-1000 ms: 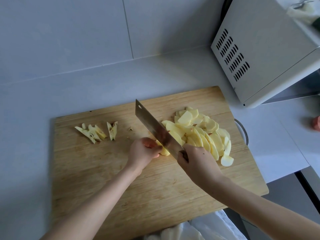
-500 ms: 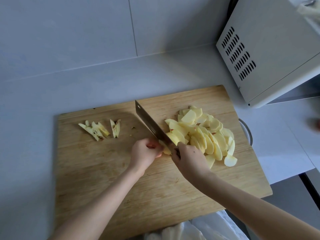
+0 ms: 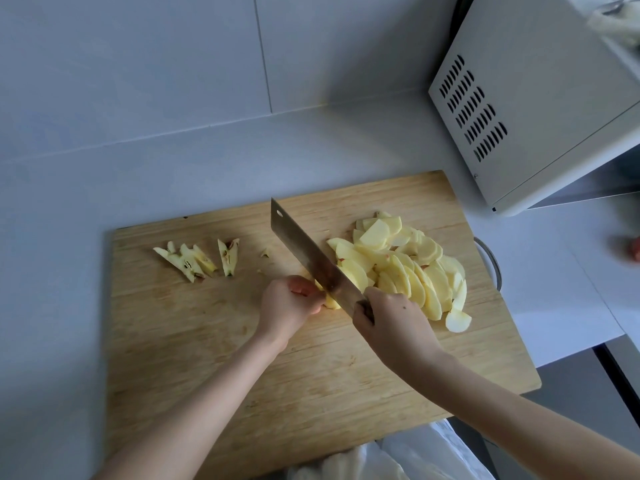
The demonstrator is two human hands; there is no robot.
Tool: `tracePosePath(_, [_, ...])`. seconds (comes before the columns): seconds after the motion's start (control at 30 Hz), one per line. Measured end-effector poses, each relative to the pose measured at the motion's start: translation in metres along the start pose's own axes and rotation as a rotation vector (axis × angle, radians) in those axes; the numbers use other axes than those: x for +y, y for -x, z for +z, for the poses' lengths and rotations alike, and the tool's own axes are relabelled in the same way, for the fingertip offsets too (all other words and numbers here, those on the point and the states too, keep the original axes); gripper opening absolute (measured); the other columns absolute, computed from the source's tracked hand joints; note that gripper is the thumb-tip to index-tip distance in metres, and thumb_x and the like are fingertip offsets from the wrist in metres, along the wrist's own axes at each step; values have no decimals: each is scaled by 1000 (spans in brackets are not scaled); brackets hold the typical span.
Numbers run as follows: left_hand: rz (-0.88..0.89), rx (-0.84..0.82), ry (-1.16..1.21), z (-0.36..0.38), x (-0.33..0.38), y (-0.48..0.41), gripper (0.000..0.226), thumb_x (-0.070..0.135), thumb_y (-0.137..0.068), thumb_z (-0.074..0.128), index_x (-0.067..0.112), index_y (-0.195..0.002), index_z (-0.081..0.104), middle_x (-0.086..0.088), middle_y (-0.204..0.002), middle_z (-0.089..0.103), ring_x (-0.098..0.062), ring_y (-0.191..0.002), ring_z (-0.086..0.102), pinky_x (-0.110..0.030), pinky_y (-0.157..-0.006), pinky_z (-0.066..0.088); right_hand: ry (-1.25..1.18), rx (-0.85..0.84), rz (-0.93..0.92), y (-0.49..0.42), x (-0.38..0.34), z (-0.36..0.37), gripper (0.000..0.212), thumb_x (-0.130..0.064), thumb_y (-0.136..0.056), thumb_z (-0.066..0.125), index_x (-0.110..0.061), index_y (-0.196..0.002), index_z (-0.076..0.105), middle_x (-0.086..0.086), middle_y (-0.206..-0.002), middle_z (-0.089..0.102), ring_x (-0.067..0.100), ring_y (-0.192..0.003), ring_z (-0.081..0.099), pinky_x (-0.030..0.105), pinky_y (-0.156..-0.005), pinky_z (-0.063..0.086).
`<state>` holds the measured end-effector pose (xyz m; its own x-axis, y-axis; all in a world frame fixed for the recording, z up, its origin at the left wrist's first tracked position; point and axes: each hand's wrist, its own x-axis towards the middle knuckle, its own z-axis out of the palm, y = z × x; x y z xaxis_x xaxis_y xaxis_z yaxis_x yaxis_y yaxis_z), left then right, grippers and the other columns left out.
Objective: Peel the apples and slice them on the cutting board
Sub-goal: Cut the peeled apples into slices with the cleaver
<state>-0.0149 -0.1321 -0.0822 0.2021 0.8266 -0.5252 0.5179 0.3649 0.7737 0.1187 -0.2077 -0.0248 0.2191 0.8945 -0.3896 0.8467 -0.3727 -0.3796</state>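
- My two hands: left hand [image 3: 287, 306], right hand [image 3: 391, 320].
- One cleaver [image 3: 304, 254].
- One cutting board [image 3: 207, 341].
- One apple chunk [image 3: 330, 301].
- One heap of apple slices [image 3: 408, 268], too many to count.
- Core pieces [image 3: 194, 259]: about five.
- One microwave [image 3: 540, 98].

We see a cutting board [image 3: 207, 358] of pale wood, matt and dry, its grain scored with fine cut marks, and a knife [image 3: 304, 254] whose broad blade is dull grey metal with a brushed, faintly stained face (the handle's material we cannot tell). The apple slices [image 3: 408, 271] show smooth, moist-looking, pale yellow flesh. The counter [image 3: 207, 168] looks smooth and matt, the wall tiles [image 3: 138, 64] faintly glossy, the microwave [image 3: 536, 98] housing matt painted metal, and the bag [image 3: 415, 459] thin crinkled plastic.
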Motion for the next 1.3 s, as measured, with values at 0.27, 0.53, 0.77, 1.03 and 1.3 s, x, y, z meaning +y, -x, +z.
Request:
tracePosePath(0.27, [-22, -17, 58, -1, -4, -2, 5, 13, -77, 74, 13, -72, 75, -2, -71, 73, -18, -73, 72, -46, -80, 57, 54, -31, 40, -15, -9, 20, 32, -25, -98, 38, -15, -68, 33, -4, -59, 37, 10, -48, 30, 24, -43, 21])
tracePosePath(0.53, [-3, -9, 41, -1, -1, 1, 20, 4, -78, 71, 17, -63, 73, -2, -67, 73, -17, -71, 72, -40, -79, 58, -46, 32, 17, -1, 0, 3, 37, -22, -95, 43, -18, -61, 30, -4, -54, 36, 10, -45, 28, 22, -42, 21])
tracePosePath(0.77, [-13, 4, 51, -1, -2, 1, 19, 5, -78, 72, 18, -64, 74, -2, -67, 73, -17, -70, 72, -37, -81, 57, -37, 15, 3, 3, -1, 3, 31, -23, -96, 41, -15, -66, 38, -4, -56, 39, 9, -46, 30, 21, -43, 23])
tracePosePath(1.03, [8, 9, -10, 0, -2, 2, 18, 3, -76, 69, 17, -65, 75, 1, -65, 72, -15, -72, 70, -21, -69, 54, -12, -8, -13, -2, 0, 4, 31, -24, -97, 40, -16, -67, 38, -6, -57, 38, 8, -47, 31, 21, -44, 25])
tracePosePath(1.3, [-7, -3, -17, 0, -5, -1, 17, 3, -77, 65, 7, -63, 74, -7, -65, 71, -26, -75, 69, -28, -70, 53, -4, -41, -3, -10, -1, 8, 35, -23, -97, 39, -18, -63, 32, -5, -58, 38, 10, -48, 31, 22, -43, 22])
